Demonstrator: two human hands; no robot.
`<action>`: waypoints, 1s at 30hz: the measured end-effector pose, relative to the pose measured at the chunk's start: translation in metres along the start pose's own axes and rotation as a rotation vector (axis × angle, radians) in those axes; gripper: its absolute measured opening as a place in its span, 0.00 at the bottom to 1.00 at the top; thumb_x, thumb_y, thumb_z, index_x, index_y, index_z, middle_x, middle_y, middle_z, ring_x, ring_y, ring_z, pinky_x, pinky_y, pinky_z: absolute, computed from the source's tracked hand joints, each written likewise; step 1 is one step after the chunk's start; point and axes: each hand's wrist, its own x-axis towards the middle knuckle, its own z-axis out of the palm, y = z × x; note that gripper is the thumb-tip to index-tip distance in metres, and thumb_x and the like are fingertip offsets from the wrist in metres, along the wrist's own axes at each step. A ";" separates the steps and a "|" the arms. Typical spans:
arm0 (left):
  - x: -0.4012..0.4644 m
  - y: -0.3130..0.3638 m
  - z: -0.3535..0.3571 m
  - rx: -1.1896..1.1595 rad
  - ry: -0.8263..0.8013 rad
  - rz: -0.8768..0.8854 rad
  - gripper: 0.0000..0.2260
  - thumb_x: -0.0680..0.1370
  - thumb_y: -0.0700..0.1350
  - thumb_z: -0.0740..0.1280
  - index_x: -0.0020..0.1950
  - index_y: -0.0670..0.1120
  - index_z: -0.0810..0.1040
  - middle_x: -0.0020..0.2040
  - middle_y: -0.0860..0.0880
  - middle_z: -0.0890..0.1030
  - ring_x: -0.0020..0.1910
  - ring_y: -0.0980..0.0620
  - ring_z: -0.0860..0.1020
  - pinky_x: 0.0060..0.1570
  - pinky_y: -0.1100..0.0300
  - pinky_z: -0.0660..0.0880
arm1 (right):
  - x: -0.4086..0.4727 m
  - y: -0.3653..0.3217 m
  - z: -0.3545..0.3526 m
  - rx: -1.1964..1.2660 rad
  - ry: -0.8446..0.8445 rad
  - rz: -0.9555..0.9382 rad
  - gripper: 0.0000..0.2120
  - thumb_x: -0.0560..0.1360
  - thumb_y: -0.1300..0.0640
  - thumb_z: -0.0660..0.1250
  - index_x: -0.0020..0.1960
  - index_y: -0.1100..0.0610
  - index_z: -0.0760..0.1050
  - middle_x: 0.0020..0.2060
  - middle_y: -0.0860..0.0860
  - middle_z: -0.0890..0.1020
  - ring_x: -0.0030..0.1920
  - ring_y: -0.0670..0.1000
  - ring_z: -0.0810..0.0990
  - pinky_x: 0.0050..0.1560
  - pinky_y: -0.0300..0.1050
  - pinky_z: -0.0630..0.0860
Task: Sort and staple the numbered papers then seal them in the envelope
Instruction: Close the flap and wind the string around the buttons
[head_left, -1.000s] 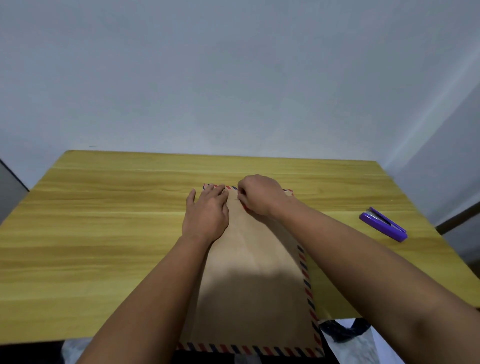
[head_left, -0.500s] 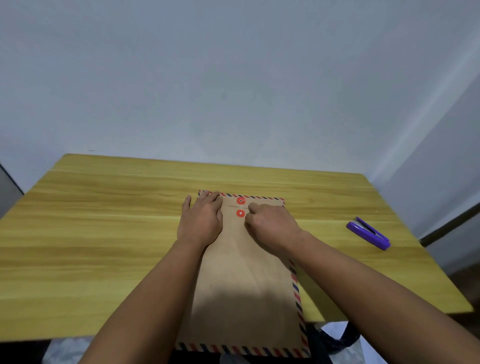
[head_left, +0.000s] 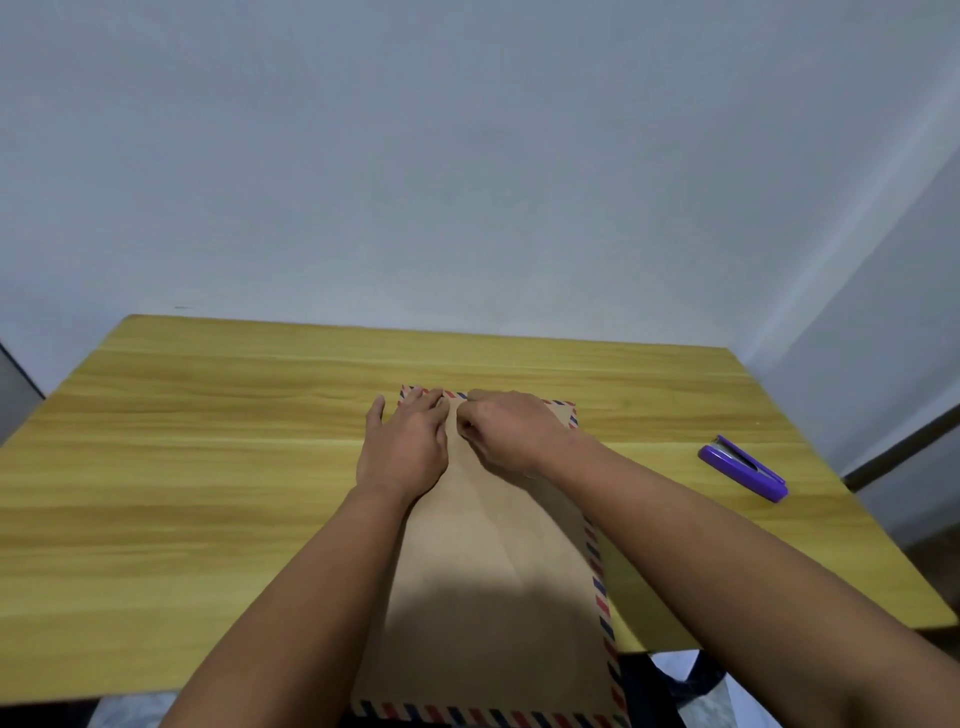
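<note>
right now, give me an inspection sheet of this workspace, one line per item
surface: yellow wood-grain table, level.
job's things: brown envelope with striped border lies flat, its near end past the table edge; purple stapler apart on the right; numbered papers not seen.
clutter: nothing seen.
grips: left hand rests flat on the envelope's far end; right hand is curled there, what it pinches is hidden.
cables: nothing seen.
surroundings: plain pale wall behind; dark object below the table edge.
</note>
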 end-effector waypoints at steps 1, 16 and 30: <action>0.000 0.000 0.000 0.001 0.001 0.006 0.19 0.84 0.46 0.54 0.74 0.54 0.72 0.78 0.57 0.68 0.80 0.55 0.60 0.78 0.40 0.49 | 0.006 0.002 -0.002 -0.005 0.004 0.011 0.11 0.83 0.55 0.58 0.53 0.53 0.79 0.51 0.52 0.80 0.50 0.59 0.81 0.40 0.49 0.69; -0.001 0.002 -0.001 0.012 0.005 -0.008 0.20 0.83 0.45 0.55 0.75 0.53 0.72 0.79 0.57 0.67 0.80 0.56 0.59 0.79 0.41 0.47 | 0.025 0.039 0.006 0.089 0.072 0.347 0.11 0.74 0.61 0.64 0.45 0.51 0.85 0.46 0.50 0.85 0.47 0.57 0.82 0.38 0.45 0.69; -0.002 0.004 -0.002 0.019 -0.003 -0.022 0.20 0.84 0.45 0.55 0.75 0.52 0.72 0.79 0.56 0.67 0.81 0.55 0.59 0.79 0.41 0.48 | -0.053 0.003 0.002 -0.190 0.072 -0.002 0.08 0.80 0.61 0.64 0.46 0.61 0.80 0.41 0.55 0.77 0.36 0.61 0.80 0.29 0.50 0.64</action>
